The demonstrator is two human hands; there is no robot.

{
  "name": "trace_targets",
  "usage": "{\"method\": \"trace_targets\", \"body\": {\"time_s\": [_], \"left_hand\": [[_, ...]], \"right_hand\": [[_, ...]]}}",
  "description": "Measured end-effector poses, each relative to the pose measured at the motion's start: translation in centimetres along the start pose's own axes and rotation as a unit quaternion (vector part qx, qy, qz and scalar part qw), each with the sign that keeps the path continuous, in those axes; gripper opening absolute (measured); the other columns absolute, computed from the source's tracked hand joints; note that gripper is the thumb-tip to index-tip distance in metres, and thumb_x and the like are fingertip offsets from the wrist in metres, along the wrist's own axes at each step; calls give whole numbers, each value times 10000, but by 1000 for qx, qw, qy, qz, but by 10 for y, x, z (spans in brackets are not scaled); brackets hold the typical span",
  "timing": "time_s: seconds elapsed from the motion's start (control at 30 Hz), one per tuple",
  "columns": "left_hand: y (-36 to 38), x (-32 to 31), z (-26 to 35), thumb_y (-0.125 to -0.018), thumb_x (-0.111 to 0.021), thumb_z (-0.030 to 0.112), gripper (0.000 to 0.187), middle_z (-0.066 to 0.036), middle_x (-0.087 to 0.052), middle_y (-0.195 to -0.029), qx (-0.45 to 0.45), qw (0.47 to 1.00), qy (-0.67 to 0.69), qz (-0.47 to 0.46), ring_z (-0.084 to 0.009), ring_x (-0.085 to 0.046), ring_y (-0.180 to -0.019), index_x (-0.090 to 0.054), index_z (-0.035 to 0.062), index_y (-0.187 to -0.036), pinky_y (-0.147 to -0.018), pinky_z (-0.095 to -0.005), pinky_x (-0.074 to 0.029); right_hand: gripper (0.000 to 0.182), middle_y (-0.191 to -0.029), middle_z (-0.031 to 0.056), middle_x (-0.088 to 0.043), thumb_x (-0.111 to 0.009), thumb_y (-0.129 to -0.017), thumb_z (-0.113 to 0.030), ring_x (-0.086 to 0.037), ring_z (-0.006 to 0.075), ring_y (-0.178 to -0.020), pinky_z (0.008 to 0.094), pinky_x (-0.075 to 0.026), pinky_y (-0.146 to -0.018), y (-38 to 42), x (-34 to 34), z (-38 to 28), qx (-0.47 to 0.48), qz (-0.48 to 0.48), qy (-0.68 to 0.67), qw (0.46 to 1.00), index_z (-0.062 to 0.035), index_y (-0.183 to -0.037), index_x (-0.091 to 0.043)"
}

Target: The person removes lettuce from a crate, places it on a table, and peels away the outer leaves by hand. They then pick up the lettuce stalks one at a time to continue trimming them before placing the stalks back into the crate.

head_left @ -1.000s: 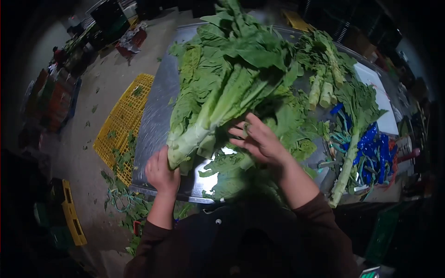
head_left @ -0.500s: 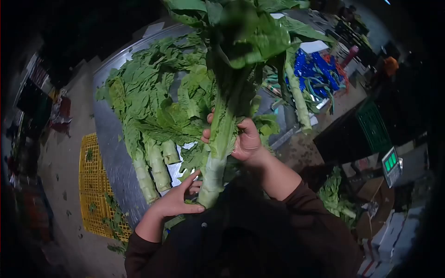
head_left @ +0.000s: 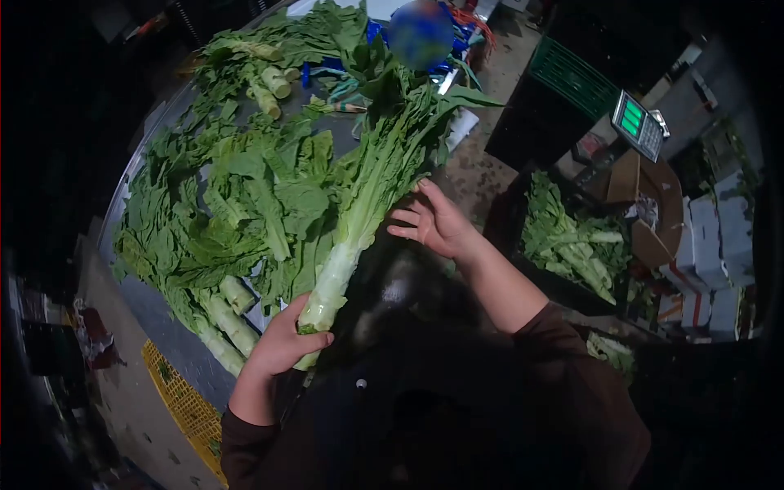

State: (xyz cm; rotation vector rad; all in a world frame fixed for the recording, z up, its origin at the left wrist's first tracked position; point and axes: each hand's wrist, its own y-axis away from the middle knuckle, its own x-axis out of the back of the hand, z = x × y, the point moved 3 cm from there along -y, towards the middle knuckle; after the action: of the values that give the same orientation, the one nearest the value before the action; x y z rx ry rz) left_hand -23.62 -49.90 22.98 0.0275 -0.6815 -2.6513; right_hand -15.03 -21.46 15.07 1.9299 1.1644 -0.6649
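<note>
A long leafy stem vegetable slants in front of me, its pale cut end low and its leaves pointing up and to the right. My left hand grips the thick pale end, with the thumb across its base. Beside the upper leafy part, my right hand is open, its fingers apart and close to the leaves. More leafy stems lie on the metal table to the left, their cut ends toward me. Another pile of stems lies farther back on the table.
Blue and red ties lie at the back. On the right are a green crate, a scale with a lit display, a container of leafy stems, a cardboard box and white boxes. A yellow crate stands lower left.
The view has turned to the right. The stem in my left hand now tilts more to the right. My right hand has let go of its upper part and opened.
</note>
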Motion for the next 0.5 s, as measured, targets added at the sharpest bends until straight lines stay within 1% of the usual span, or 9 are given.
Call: {"method": "trace_targets", "body": {"time_s": [0.03,0.07,0.13,0.17,0.23,0.27,0.3,0.4,0.5], "left_hand": [[-4,-7,1,-692,-723,101,675,-40,-575,-1059,9,1000,-7,-12,-130,-518,-944,-446,10,-1301,-845,-265,-423],[-10,-13,3,-688,-722,115,678,-62,-589,-1046,-1,998,-58,-2,-146,-533,-948,-448,17,-1301,-851,-272,-426],[-23,-28,7,-681,-720,141,685,-106,-617,-1020,-25,987,-158,17,-176,-565,-957,-451,32,-1302,-863,-286,-432],[-32,-39,7,-681,-720,141,685,-106,-617,-1020,-17,986,-163,5,-176,-565,-957,-451,32,-1302,-863,-286,-432],[-51,-61,12,-665,-718,166,700,-161,-638,-981,-23,953,-294,64,-242,-624,-919,-457,69,-1307,-823,-311,-465],[-60,-77,24,-660,-693,115,692,-160,-626,-1077,31,944,-321,64,-232,-609,-987,-457,55,-1308,-878,-299,-444],[-71,-95,31,-660,-693,115,692,-160,-626,-1077,36,941,-332,49,-232,-609,-987,-457,55,-1308,-878,-299,-444],[-108,-140,49,-632,-708,98,710,-164,-620,-1108,5,888,-452,86,-320,-607,-998,-477,142,-1302,-849,-340,-468],[-144,-187,65,-626,-710,90,723,-162,-627,-1092,-35,874,-482,45,-314,-613,-986,-473,140,-1307,-845,-340,-470]], "right_hand": [[393,-1164,63,-518,-544,-923,-317,-550,250,-1080,454,-502,-829,15,11,-8,10,4,11,1000,-120,-1248,-444],[393,-1164,63,-518,-544,-923,-317,-550,250,-1080,454,-502,-829,27,27,-11,13,14,-1,1000,-120,-1248,-444],[423,-1144,60,-507,-553,-919,-321,-577,224,-1029,389,-520,-791,52,60,-17,3,64,125,990,-107,-1261,-427],[448,-1146,55,-501,-556,-917,-310,-591,208,-993,334,-522,-768,64,78,-18,-14,57,129,990,-91,-1278,-406],[443,-1140,56,-511,-560,-915,-306,-591,200,-985,325,-520,-764,77,117,-13,-46,58,140,987,-89,-1274,-418],[439,-1133,57,-521,-564,-912,-303,-590,192,-976,316,-517,-760,84,133,-11,-78,50,161,983,-86,-1269,-429],[434,-1127,62,-548,-573,-906,-309,-590,180,-951,295,-511,-754,89,149,-11,-95,45,215,971,-67,-1248,-459],[436,-1123,74,-570,-579,-899,-335,-586,182,-959,285,-505,-759,122,165,-36,-121,51,212,968,-52,-1217,-488],[469,-1183,87,-541,-570,-899,-361,-569,201,-1002,277,-499,-764,141,202,-47,-119,35,162,979,-41,-1226,-470]]}}
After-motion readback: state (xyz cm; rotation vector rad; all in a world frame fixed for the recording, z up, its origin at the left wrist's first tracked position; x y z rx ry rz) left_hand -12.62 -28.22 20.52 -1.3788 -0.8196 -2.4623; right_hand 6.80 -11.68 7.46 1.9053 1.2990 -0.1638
